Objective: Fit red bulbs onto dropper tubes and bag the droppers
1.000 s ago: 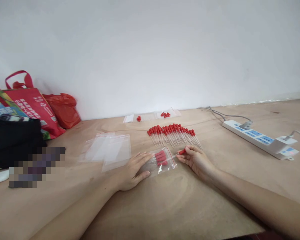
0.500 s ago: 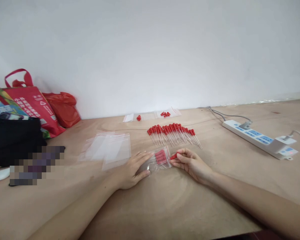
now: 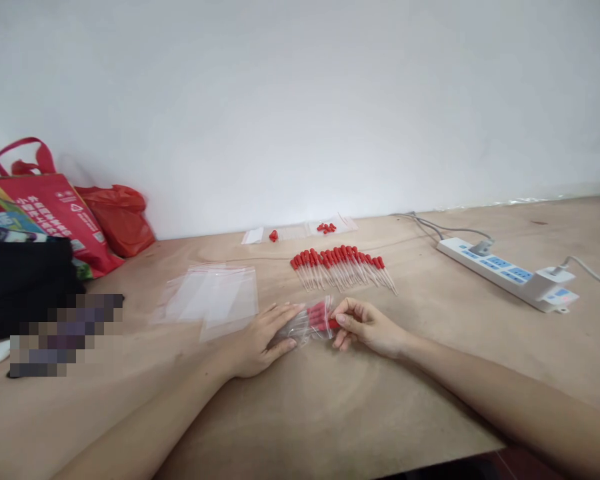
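Note:
A clear zip bag point(image 3: 303, 327) lies on the table, holding several droppers with red bulbs point(image 3: 317, 313). My left hand point(image 3: 267, 340) rests flat over the bag's left end, fingers stretched out and thumb apart. At the bag's right, zip-edged mouth, my right hand point(image 3: 363, 327) pinches the red bulb of a dropper point(image 3: 334, 324) between thumb and fingers. This dropper's stem points left into the bag and is hard to make out among the others. Beyond the hands, a row of droppers point(image 3: 337, 260) lies with red bulbs away from me and pale stems toward me.
Flat clear zip bags point(image 3: 215, 297) are piled to the left. Small red bulbs point(image 3: 326, 228) lie on plastic bags near the wall. A white power strip point(image 3: 500, 270) with cables stands right. Red shopping bags point(image 3: 60, 213) and a black cloth item point(image 3: 25, 287) sit left.
My right hand has moved left, bringing the dropper farther into the bag's mouth. The left hand stays on the bag. The whole view has shifted slightly.

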Motion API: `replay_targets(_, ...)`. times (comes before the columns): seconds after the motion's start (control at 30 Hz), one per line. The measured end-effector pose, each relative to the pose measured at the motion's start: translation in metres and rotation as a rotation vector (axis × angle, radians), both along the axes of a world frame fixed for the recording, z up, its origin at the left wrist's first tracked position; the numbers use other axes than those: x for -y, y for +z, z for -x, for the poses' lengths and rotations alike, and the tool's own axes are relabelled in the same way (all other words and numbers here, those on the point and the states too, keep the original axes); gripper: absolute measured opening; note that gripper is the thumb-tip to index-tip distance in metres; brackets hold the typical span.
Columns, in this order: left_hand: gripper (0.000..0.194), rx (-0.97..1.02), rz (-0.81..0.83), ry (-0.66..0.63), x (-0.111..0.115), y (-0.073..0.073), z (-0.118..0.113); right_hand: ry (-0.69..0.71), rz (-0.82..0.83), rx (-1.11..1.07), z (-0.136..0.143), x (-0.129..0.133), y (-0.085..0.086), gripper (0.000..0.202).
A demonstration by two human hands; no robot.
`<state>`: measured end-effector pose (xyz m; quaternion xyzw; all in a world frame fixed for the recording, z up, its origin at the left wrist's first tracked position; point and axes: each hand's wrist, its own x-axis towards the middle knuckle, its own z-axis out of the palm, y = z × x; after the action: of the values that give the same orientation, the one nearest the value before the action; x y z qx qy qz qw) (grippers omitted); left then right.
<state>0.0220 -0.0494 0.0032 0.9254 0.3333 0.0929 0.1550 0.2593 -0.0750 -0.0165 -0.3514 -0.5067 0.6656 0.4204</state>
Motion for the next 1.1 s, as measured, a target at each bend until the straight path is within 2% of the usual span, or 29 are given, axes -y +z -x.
replay_targets(0.1,0.052,-0.02,0.004,0.011,0.0,0.001,-0.001,0.007,0.001,-0.019,0.003,-0.003,-0.001,0.031)
replay_targets(0.17,0.052,-0.016,0.002,0.017,0.0,0.001,-0.001,0.06,-0.017,-0.026,0.003,-0.004,-0.001,0.033)
replay_targets(0.27,0.053,-0.004,0.001,0.02,0.0,-0.002,0.0,0.111,-0.078,-0.007,0.003,-0.001,0.0,0.047)
replay_targets(0.37,0.052,0.002,-0.006,0.013,-0.001,-0.004,0.002,0.074,-0.115,0.037,0.005,0.002,0.0,0.059)
replay_targets(0.6,0.053,0.001,0.004,0.011,0.0,0.0,0.0,-0.096,-0.207,-0.011,0.006,-0.005,-0.003,0.048)
replay_targets(0.8,0.052,0.006,-0.012,0.006,0.001,0.002,-0.002,-0.163,-0.403,0.248,0.007,0.003,-0.006,0.039)
replay_targets(1.1,0.052,-0.031,-0.001,0.022,0.001,0.002,-0.002,-0.332,-0.224,0.213,0.012,-0.001,-0.016,0.039)
